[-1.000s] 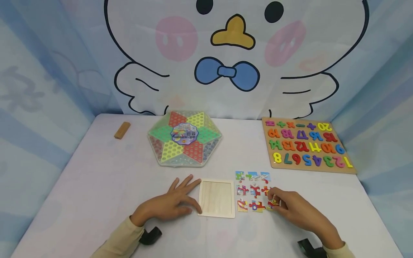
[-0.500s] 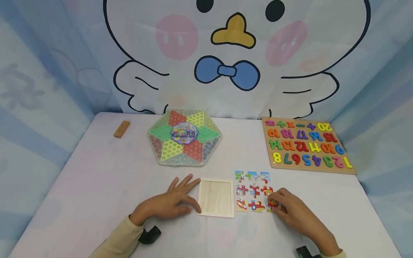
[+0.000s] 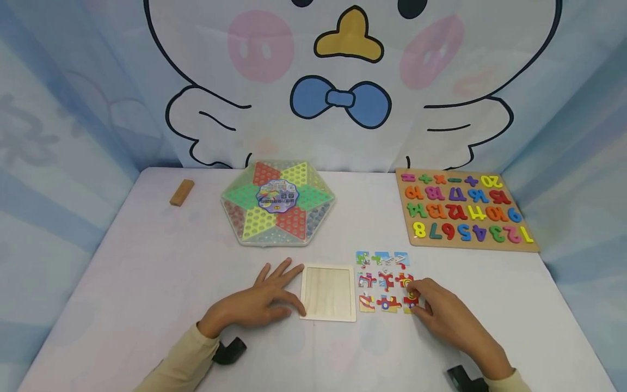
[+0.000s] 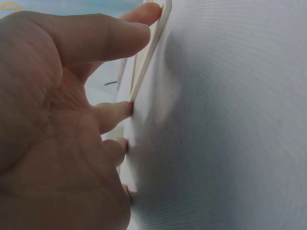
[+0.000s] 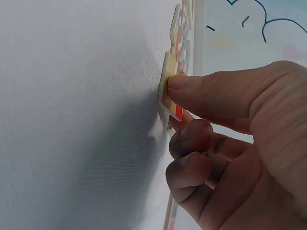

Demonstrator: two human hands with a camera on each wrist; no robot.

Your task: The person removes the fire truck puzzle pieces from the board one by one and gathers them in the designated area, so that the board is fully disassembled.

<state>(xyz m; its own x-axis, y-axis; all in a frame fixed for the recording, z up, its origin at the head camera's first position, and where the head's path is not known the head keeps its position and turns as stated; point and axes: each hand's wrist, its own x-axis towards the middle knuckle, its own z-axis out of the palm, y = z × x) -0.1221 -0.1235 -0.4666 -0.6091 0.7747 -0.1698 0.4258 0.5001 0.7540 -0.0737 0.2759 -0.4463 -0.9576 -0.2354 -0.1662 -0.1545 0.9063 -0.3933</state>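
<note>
My right hand (image 3: 448, 313) pinches a jigsaw puzzle piece (image 5: 169, 79) between thumb and forefinger, at the lower right corner of a small grid of puzzle pieces. The held piece is red and yellow, low over the table in the right wrist view. Beside it in the grid lie other pieces, among them one with a red vehicle part (image 3: 389, 304). Left of them sits a square wooden puzzle tray (image 3: 328, 294) with a raised rim. My left hand (image 3: 257, 302) is spread out, its forefinger and thumb touching the tray's left edge.
Behind the tray lies a hexagonal Chinese checkers set (image 3: 278, 204) under clear plastic. A wooden number board (image 3: 470, 209) is at the back right, and a small wooden block (image 3: 182, 193) at the back left. A printed cloth (image 3: 343, 141) hangs behind the table.
The puzzle piece in my right hand has turned and settled in line with the bottom row. My left hand stays at the tray. The whole head view has shifted slightly upward.
</note>
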